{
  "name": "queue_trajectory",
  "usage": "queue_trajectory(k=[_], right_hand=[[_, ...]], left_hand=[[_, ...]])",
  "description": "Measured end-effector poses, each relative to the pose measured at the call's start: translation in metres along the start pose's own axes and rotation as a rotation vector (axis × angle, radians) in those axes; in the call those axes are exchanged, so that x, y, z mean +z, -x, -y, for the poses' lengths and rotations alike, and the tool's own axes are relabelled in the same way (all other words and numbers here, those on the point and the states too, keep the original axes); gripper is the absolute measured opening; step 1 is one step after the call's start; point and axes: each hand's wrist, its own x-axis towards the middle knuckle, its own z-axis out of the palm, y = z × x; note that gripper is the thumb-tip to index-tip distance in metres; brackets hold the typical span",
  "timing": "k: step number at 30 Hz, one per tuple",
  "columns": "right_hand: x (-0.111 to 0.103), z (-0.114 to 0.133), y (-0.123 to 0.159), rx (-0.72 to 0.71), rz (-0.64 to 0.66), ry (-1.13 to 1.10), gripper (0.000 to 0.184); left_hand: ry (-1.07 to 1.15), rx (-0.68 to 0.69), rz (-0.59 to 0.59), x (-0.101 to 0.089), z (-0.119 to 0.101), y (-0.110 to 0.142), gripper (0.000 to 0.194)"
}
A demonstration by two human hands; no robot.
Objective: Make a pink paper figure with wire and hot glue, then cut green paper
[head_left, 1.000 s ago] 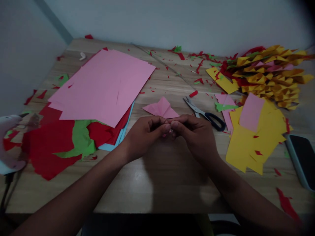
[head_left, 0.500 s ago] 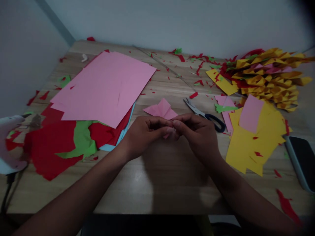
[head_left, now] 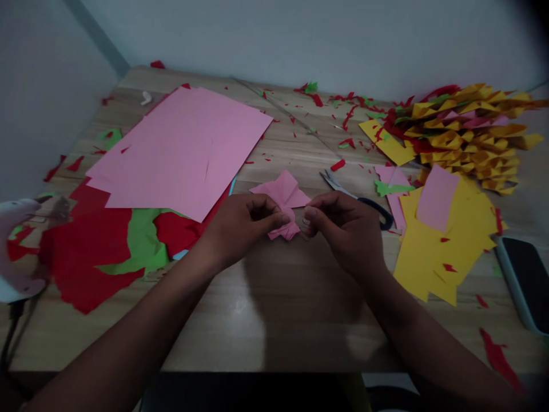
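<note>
Pinching a small pink fold [head_left: 283, 230] with my left hand [head_left: 240, 226], fingertips clamped on its left edge. My right hand [head_left: 345, 229] sat just right of it, fingers curled together, touching its right edge; grip unclear. Fold hovered just in front of a bigger pink fold [head_left: 281, 191], scissors [head_left: 358, 200] right of that, pink sheet [head_left: 184, 149] to its left.

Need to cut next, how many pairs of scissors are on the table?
1: the scissors lie just behind the right hand, which hides part of them. Others may be buried under paper.
</note>
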Motion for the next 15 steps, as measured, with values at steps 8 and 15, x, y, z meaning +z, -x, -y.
queue_trajectory(k=[8, 15], right_hand=[[0.0034, -0.0035, 0.0008, -0.018, 0.014, 0.077, 0.011], [0.0038, -0.0037, 0.0039, -0.003, 0.01, 0.087, 0.014]], left_hand=[[0.063, 0.015, 0.088, 0.0021, 0.0038, -0.0001, 0.019], [0.044, 0.018, 0.075, 0.0039, -0.0002, 0.0004, 0.01]])
